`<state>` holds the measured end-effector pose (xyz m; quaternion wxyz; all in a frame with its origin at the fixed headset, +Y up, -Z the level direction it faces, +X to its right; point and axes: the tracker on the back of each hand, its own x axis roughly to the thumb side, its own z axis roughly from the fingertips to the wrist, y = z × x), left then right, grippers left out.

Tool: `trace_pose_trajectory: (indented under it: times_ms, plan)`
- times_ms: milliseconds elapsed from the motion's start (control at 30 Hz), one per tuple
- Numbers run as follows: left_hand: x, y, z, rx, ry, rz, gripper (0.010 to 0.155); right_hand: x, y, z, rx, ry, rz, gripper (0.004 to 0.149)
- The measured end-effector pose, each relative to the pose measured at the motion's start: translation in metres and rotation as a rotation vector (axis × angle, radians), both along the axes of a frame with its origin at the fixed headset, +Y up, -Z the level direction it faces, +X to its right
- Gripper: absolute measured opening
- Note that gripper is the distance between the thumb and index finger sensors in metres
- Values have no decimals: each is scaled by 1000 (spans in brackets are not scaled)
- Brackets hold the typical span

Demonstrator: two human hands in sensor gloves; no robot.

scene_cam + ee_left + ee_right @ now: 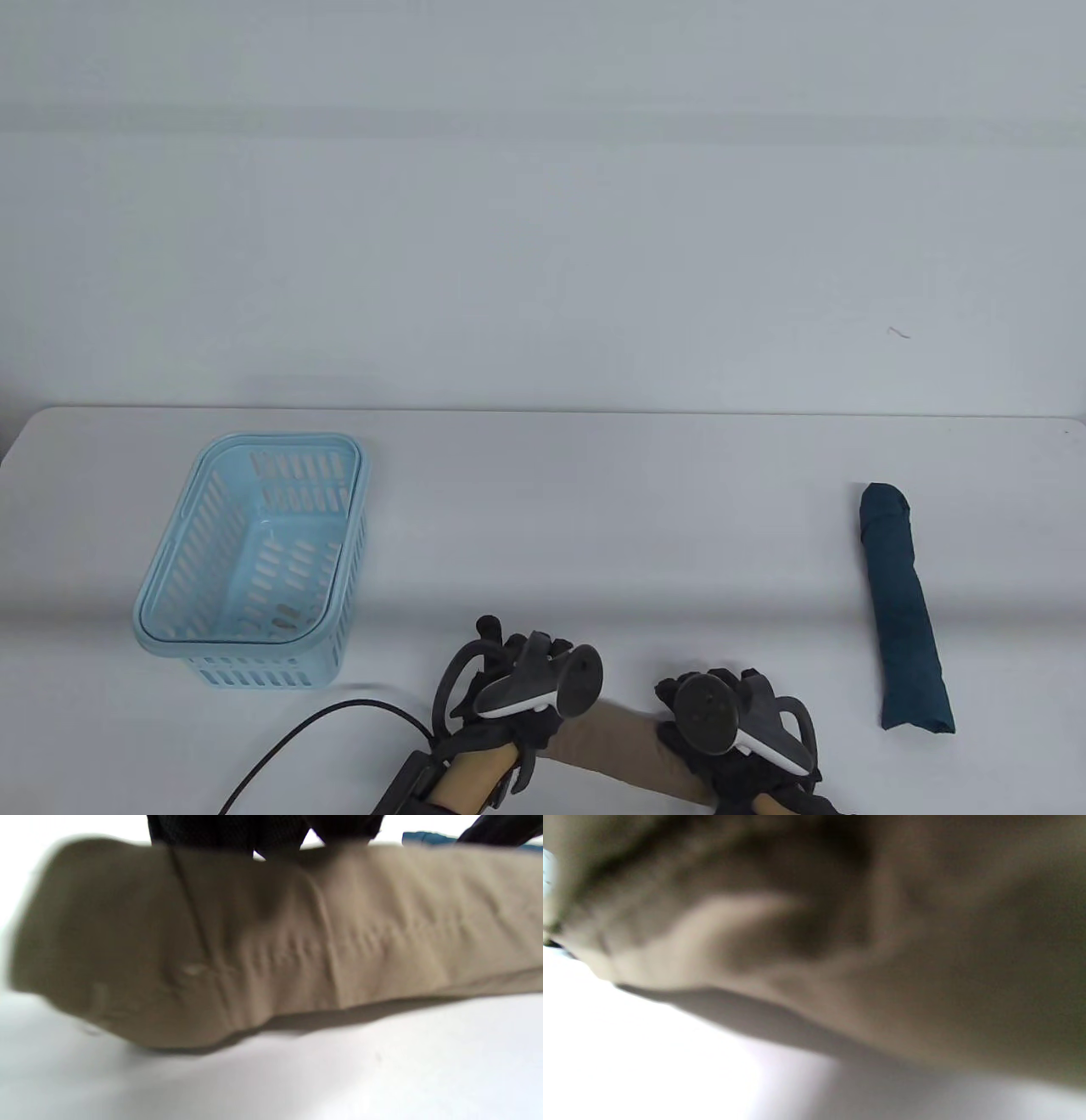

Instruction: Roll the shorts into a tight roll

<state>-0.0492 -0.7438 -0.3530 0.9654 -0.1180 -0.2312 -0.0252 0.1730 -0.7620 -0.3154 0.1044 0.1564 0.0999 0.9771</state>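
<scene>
The tan shorts (624,747) are a long roll at the table's near edge, lying across between my two hands. My left hand (513,683) grips the roll's left end and my right hand (734,717) grips its right end. In the left wrist view the roll (271,942) fills the frame, slightly above the white table, with my gloved fingers (237,832) over its top. The right wrist view shows only blurred tan cloth (882,963) close to the lens.
A light blue slotted basket (170,586) stands at the left. A dark teal rolled garment (904,611) lies at the right, also showing in the left wrist view (424,838). A black cable (322,722) runs along the near left edge.
</scene>
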Motion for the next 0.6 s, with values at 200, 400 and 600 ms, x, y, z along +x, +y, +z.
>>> trace_pose_trajectory:
  times_ms: [200, 400, 600]
  plan:
    - [-35, 20, 21, 38, -30, 43, 65, -9, 14, 12, -5, 209, -134, 61]
    - [-57, 22, 39, 105, -26, 101, 64, -35, 14, 32, -32, 384, -99, 61]
    - [-61, 24, 39, 130, -28, 105, 65, -51, -4, 39, -98, 431, 59, 59]
